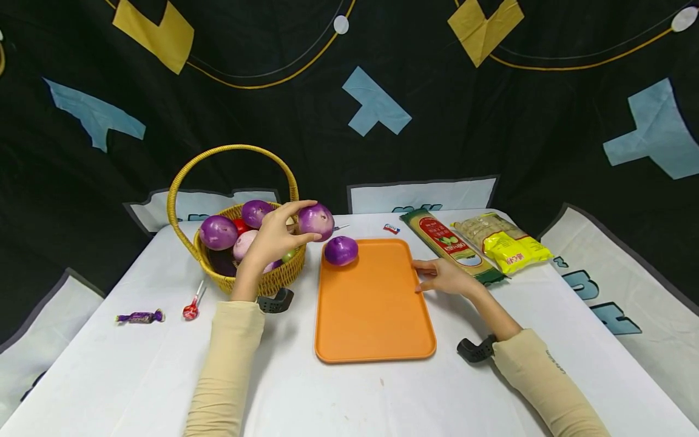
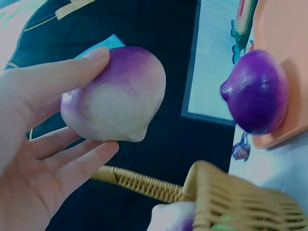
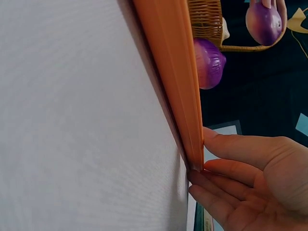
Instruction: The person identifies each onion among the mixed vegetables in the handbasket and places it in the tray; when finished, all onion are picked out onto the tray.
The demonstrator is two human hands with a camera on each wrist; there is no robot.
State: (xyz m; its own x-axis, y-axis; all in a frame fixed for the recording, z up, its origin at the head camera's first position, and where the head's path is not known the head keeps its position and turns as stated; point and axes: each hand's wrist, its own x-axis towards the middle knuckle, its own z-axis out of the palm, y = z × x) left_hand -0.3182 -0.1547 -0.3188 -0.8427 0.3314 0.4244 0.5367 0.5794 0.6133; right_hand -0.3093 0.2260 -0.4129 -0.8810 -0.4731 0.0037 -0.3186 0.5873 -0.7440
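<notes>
In the head view, my left hand [image 1: 278, 233] holds a purple-and-white onion [image 1: 315, 221] between thumb and fingers, raised beside the wicker basket [image 1: 281, 276]. The left wrist view shows its pale, pointed end [image 2: 122, 103]. Another onion [image 1: 341, 250], deeper purple, sits in the far left corner of the orange tray [image 1: 377, 309]. At the tray's right side, my right hand [image 1: 445, 276] holds the rim; up close, the thumb [image 3: 231, 144] touches its upper edge while fingertips meet the outer wall. More onions [image 1: 218, 232] and a red item [image 1: 241, 226] lie inside the basket.
Right of the tray lie a green-and-red packet [image 1: 445, 240] and a yellow noodle-like packet [image 1: 508, 246]. A small wrapped candy [image 1: 391, 229] is behind the tray. A lollipop [image 1: 191, 311] and a purple-wrapped candy [image 1: 140, 317] lie left. The basket's tall handle [image 1: 235, 147] arches up.
</notes>
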